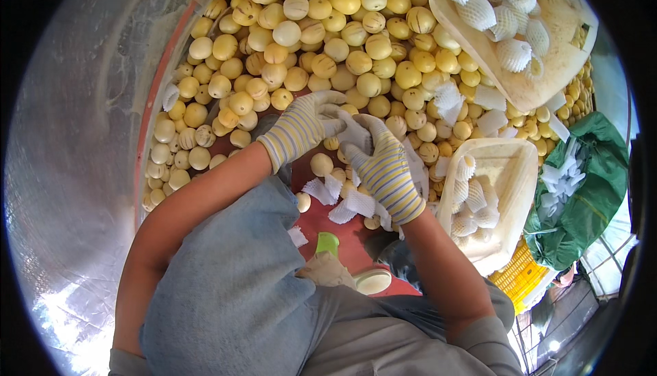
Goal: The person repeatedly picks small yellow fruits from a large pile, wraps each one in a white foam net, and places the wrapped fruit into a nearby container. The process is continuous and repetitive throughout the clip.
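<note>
**Wrapping fruit in foam nets**

Left hand [301, 126] and right hand [383, 167], both gloved, fingers closed together on 1 white foam net [352, 133] (fruit inside not clear), held above the near edge of the pile. 2 trays [510, 170] at right partly filled with wrapped fruit; a huge heap of bare yellow fruit [321, 27] far and left, mostly unwrapped.

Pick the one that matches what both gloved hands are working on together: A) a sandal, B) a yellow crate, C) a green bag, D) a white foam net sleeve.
D: the left hand and right hand, both in striped gloves, meet on a white foam net sleeve, held above the heap of yellow fruit.
</note>
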`<state>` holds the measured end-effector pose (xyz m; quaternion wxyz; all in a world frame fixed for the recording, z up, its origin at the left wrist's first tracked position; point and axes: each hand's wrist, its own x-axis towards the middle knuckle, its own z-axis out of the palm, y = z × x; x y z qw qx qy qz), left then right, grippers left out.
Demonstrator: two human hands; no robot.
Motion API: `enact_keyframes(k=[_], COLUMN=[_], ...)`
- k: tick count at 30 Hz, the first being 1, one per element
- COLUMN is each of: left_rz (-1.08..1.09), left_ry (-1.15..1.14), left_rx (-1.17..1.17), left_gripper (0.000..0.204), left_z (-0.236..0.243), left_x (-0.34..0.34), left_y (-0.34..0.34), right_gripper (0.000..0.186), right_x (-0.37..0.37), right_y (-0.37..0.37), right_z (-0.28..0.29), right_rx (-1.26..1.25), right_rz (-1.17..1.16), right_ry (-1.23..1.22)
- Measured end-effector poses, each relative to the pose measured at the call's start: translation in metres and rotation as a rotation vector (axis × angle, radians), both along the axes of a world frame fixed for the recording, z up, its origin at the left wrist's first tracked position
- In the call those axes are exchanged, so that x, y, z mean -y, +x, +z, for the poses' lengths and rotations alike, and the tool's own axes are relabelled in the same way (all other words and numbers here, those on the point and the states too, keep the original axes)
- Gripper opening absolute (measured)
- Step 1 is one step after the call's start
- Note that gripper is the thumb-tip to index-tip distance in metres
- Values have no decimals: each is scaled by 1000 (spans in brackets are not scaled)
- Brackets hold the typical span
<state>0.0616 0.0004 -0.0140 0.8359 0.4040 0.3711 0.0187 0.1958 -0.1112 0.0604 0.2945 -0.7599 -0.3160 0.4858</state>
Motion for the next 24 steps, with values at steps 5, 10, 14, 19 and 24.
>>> enact_keyframes(k=[5, 10, 14, 19, 24], left_rz=[10, 30, 279, 287, 278], left_ry=[-165, -122, -198, -37, 149], left_rx=[-141, -163, 81, -181, -439], left_gripper=[61, 67, 64, 58, 53], left_z=[-7, -26, -18, -19, -22], left_x=[1, -2, -9, -25, -25], left_y=[-12, -23, -35, -42, -33], right_gripper=[47, 42, 40, 46, 64], right_x=[13, 11, -17, -71, -120], right_y=[-7, -17, -16, 8, 16], right_z=[-20, -40, -42, -74, -105], right_rx=[177, 289, 100, 308, 677], right_rz=[101, 228, 191, 612, 876], right_ry=[33, 124, 83, 311, 8])
